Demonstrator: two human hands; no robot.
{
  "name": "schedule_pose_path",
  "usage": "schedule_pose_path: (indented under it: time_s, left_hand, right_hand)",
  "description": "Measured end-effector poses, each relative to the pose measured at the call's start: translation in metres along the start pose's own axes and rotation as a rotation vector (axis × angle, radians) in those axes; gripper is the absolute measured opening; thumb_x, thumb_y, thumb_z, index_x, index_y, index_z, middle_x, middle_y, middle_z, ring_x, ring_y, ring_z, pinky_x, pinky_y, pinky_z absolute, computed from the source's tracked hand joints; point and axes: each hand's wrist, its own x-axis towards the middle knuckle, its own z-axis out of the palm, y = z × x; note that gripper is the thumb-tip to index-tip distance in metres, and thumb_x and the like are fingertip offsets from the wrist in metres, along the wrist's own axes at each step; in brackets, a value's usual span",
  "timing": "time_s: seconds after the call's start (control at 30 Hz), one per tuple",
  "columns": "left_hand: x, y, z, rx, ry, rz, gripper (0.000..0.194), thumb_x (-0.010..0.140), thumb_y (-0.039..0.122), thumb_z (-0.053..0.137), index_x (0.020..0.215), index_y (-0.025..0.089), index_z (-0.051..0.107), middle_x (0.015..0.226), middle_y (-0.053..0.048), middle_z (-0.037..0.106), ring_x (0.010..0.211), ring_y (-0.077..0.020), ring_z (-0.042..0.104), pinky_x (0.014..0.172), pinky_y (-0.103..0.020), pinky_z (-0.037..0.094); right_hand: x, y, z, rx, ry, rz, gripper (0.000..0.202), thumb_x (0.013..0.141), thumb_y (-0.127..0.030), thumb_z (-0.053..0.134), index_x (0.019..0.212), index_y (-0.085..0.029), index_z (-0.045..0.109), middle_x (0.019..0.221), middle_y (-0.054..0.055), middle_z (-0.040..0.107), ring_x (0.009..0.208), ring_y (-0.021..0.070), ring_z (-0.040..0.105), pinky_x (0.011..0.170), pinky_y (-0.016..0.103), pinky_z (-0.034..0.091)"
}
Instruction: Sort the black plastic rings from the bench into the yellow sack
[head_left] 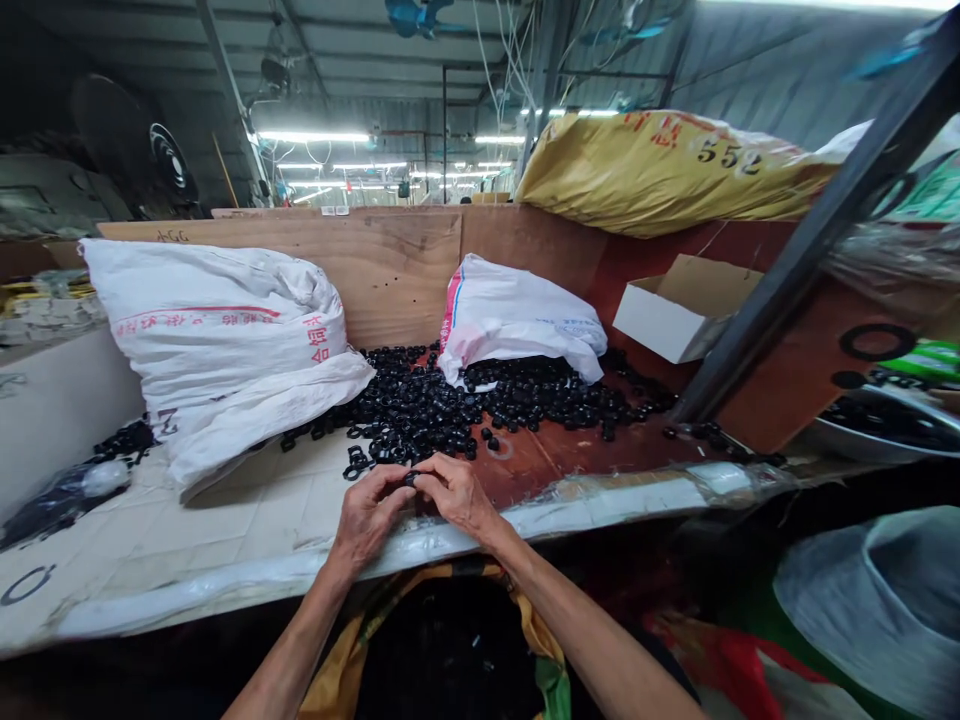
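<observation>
My left hand [371, 510] and my right hand [456, 492] meet at the front edge of the workbench. Between their fingertips is a small black ring-shaped part [411, 479], pinched from both sides. Its finer detail is too small to make out. Just beyond my fingers spreads a heap of similar black parts [420, 405], with a few loose rings [356, 462] close to my left hand. Below my wrists, an open yellow-rimmed sack [337, 665] gapes in front of the bench, its inside dark with what look like black pieces.
White woven sacks [240, 345] [517, 315] rest on the bench around the heap. A white cardboard box [667, 320] sits at the right, beside a slanted metal post [817, 235]. White wrapping covers the bench's front edge [585, 512]. A metal basin [870, 440] stands far right.
</observation>
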Motion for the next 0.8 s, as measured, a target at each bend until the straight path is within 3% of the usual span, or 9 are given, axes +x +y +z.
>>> schedule_pose_path:
  time_s: [0.17, 0.3, 0.53, 0.67, 0.8]
  left_hand:
    - [-0.0025, 0.0033, 0.0031, 0.101, 0.03, 0.221, 0.014, 0.09, 0.022, 0.067, 0.103, 0.02, 0.073, 0.102, -0.008, 0.074, 0.095, -0.0191, 0.071, 0.085, -0.032, 0.058]
    - [-0.0019, 0.0022, 0.0032, 0.106, 0.016, 0.237, 0.013, 0.09, 0.021, 0.068, 0.102, 0.02, 0.073, 0.102, -0.008, 0.072, 0.094, -0.0179, 0.07, 0.085, -0.032, 0.058]
    - [-0.0015, -0.0021, 0.003, -0.019, 0.028, 0.033, 0.013, 0.086, 0.024, 0.072, 0.098, 0.021, 0.075, 0.103, -0.007, 0.072, 0.096, -0.0192, 0.068, 0.086, -0.032, 0.055]
    - [0.0001, 0.0029, 0.0013, -0.088, 0.015, -0.092, 0.012, 0.082, 0.026, 0.075, 0.092, 0.02, 0.078, 0.096, -0.006, 0.073, 0.091, -0.0199, 0.067, 0.088, -0.033, 0.052]
    - [0.0017, 0.0067, 0.0012, -0.278, -0.001, -0.272, 0.017, 0.077, 0.027, 0.078, 0.092, 0.018, 0.077, 0.096, -0.006, 0.075, 0.09, -0.02, 0.068, 0.086, -0.032, 0.053]
  right_hand:
    - [-0.001, 0.0015, 0.0023, -0.111, -0.062, 0.048, 0.032, 0.102, -0.025, 0.046, 0.076, -0.019, 0.062, 0.067, -0.001, 0.059, 0.062, 0.0123, 0.056, 0.062, 0.023, 0.04]
    - [-0.0011, 0.0037, 0.0031, -0.214, -0.133, -0.01, 0.038, 0.105, -0.024, 0.037, 0.075, -0.019, 0.061, 0.066, -0.001, 0.054, 0.061, 0.0117, 0.052, 0.06, 0.023, 0.034]
    - [-0.0008, -0.0001, 0.0, -0.074, -0.091, 0.149, 0.029, 0.098, -0.027, 0.052, 0.071, -0.018, 0.059, 0.064, -0.004, 0.054, 0.06, 0.0114, 0.049, 0.059, 0.023, 0.036]
    - [-0.0004, -0.0028, -0.0032, 0.007, -0.09, 0.08, 0.013, 0.092, -0.018, 0.058, 0.084, -0.019, 0.069, 0.073, -0.001, 0.063, 0.069, 0.0142, 0.057, 0.067, 0.025, 0.044]
    - [-0.0005, -0.0001, -0.0033, 0.108, -0.058, -0.042, 0.02, 0.088, -0.014, 0.061, 0.102, -0.021, 0.074, 0.097, 0.005, 0.07, 0.092, 0.0185, 0.065, 0.083, 0.03, 0.05]
